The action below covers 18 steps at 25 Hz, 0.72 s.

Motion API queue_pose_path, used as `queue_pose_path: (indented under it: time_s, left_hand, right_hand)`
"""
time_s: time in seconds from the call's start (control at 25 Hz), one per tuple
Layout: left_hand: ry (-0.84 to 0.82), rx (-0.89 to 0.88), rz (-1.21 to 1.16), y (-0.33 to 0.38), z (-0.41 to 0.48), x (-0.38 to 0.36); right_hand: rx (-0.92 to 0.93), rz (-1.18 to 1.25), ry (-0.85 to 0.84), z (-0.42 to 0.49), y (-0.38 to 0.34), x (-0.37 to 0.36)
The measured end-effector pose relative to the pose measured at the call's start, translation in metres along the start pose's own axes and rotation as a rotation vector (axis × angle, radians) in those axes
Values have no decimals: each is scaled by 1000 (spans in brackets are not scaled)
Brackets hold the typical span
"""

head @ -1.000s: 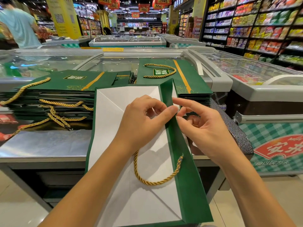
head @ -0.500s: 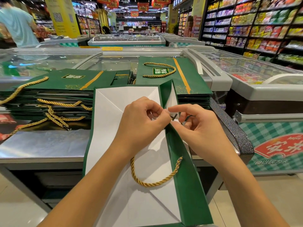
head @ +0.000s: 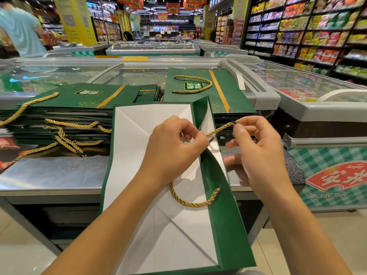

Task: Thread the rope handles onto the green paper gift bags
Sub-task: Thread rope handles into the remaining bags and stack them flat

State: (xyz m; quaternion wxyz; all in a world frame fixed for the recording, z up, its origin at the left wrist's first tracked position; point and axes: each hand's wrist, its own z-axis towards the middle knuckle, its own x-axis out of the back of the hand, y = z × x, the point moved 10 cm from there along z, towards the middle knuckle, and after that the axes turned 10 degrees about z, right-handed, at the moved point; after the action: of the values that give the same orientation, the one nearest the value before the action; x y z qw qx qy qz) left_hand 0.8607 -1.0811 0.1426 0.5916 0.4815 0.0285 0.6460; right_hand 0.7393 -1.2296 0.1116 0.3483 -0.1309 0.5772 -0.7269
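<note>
Right hand (head: 258,153) has drawn the rope handle (head: 218,130) out from the green bag (head: 224,225), pinching its tip; left hand (head: 172,149) pinches it at the bag edge, so pull straight.

- Freezer panel (head: 335,175), lower right of the frame: a red badge with big white characters "安井" and a small "Anjoy" above them — under it a white line ending "以民为天".
- Right green gift bag (head: 228,90), centre: a dark label with four pale characters, turned sideways, not surely legible.
- Left green gift bag (head: 79,100): the same label, too skewed to read.
- Red banners (head: 172,7), top centre: yellow characters starting "大", the rest blurred.
- Yellow pillar (head: 76,20), upper left: two QR codes — small print illegible.
</note>
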Motion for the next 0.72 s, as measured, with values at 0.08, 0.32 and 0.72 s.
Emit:
queue_pose_path:
  time_s: [0.08, 0.32, 0.72]
  left_hand:
    - [-6, -10, 28, 2, 0, -2]
    - [-29, -172, 218, 12, -1, -8]
    - [-79, -170, 123, 10, -4, 9]
  right_hand:
    - [-4, -26, -31, 2, 0, -5]
    - [-77, -1, -243, -1, 3, -28]
    - [-82, -153, -328, -6, 2, -32]
